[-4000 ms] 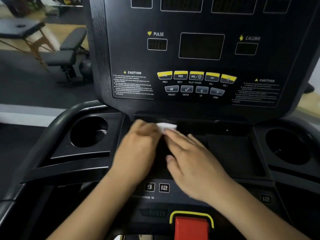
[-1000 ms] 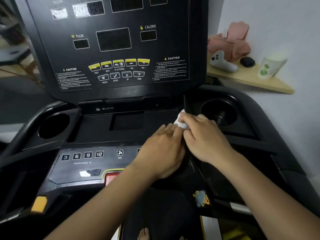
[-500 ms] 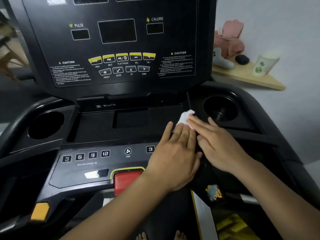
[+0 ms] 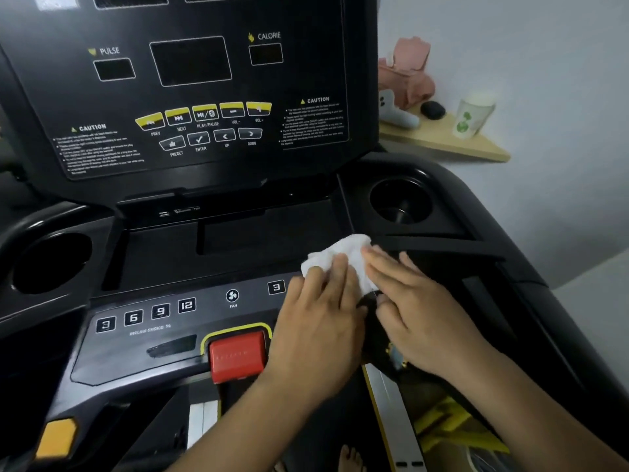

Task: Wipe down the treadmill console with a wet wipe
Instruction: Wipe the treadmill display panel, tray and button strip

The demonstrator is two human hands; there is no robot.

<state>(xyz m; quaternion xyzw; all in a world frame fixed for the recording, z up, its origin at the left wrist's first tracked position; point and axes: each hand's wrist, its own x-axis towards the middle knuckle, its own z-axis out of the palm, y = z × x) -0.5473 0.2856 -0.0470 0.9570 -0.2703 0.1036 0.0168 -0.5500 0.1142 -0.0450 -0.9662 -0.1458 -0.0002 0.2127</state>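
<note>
The black treadmill console (image 4: 190, 107) fills the view, with a dark display panel above and a lower button strip (image 4: 146, 316) marked 3, 6, 9, 12. A crumpled white wet wipe (image 4: 337, 255) lies on the right end of that strip, by the tray's right edge. My left hand (image 4: 316, 321) presses flat on the wipe's near left part. My right hand (image 4: 418, 308) lies beside it, fingertips on the wipe's right side. Both hands press the wipe against the console; its near part is hidden under them.
A red stop button (image 4: 236, 354) sits just left of my left wrist. Cup holders open at the left (image 4: 51, 264) and right (image 4: 400, 201). A wooden shelf (image 4: 442, 141) on the right wall carries a paper cup (image 4: 471, 114) and small items.
Since four seconds ago the hands and wipe have travelled from the tray's left-centre to its right end. In the last half second they slid slightly nearer, onto the button strip.
</note>
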